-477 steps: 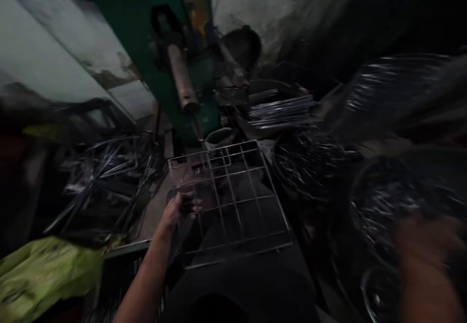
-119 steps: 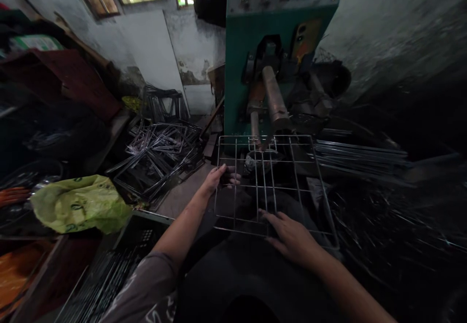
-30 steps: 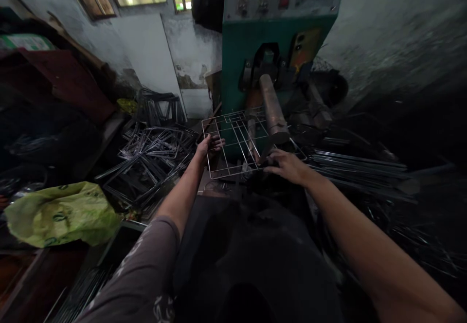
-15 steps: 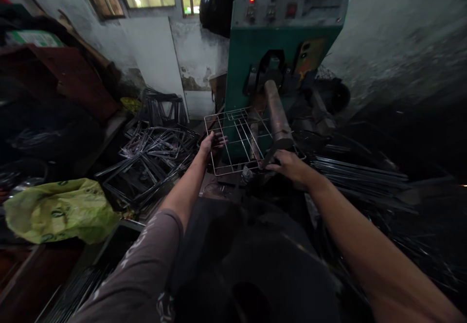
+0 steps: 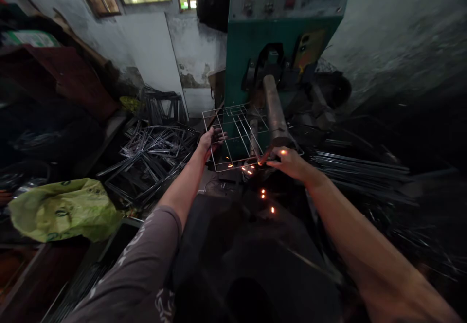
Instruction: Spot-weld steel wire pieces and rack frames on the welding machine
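Note:
A wire rack (image 5: 240,126) of thin crossed rods is held out flat in front of a green spot welder (image 5: 244,45). My left hand (image 5: 211,140) grips its left edge, thumb above and fingers stretched underneath the wires. At the near right side, my right hand (image 5: 290,161) is closed on the rack's front edge, right beside the tip of the copper-coloured upper electrode arm (image 5: 276,106). The angled tip meets the front wire, where orange sparks (image 5: 248,170) spray out. One bright spark shows over my right hand. My right fingertips are partly hidden.
Bent wire frames (image 5: 153,148) lie heaped to the left, with a yellow-green sack (image 5: 62,211) nearer me. Long metal rods (image 5: 361,170) are stacked on the right. Red and green lamps glow on the control panel (image 5: 288,2).
Sparks have appeared at the electrode tip and fallen toward me. A green lamp has lit beside the red one. Both hands keep nearly the same place on the rack.

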Tool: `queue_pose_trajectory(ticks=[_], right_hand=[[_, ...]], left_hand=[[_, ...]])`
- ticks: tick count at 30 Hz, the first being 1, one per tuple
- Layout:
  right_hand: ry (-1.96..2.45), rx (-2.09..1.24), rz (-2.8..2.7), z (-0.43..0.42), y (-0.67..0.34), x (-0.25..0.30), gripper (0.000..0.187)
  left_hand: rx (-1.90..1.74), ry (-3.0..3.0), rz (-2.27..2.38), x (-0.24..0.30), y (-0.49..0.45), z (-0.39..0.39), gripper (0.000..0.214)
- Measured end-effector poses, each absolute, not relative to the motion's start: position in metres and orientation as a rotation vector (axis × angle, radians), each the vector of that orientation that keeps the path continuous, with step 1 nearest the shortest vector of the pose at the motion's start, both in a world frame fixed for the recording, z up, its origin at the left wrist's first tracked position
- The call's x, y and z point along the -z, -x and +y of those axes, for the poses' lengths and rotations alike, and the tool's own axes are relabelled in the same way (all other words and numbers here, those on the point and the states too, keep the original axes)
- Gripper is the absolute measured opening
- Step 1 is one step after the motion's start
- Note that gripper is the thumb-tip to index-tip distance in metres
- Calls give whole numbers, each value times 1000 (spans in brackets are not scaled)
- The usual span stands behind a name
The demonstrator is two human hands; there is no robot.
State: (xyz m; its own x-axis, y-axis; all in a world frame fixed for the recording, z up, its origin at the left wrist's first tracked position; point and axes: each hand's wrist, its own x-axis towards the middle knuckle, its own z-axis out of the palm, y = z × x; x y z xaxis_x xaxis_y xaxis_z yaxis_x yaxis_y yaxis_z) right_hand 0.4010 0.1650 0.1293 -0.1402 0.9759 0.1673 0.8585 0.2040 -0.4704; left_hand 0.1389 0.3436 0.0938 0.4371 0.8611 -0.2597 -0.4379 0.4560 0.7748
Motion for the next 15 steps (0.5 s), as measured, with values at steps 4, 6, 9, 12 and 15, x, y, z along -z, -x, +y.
queue_pose_trajectory(ticks=[4, 6, 9, 12, 15], right_hand=[[1787, -169, -1684, 152, -424, -141, 25], [1886, -126, -1430, 146, -435, -147, 31], [1867, -562, -1206, 136, -438, -145, 35], [1713, -1002, -1123, 124, -427, -136, 43], [1714, -1051, -1150, 106, -415, -134, 49]], left_hand=[[-889, -701, 746, -98, -134, 338, 48], [-893, -701, 740, -98, -126, 329, 48], [-911, -673, 744, -91, -107, 307, 47], [-912, -592, 795, -75, -83, 273, 44], [-869, -486, 836, -54, -65, 234, 41]])
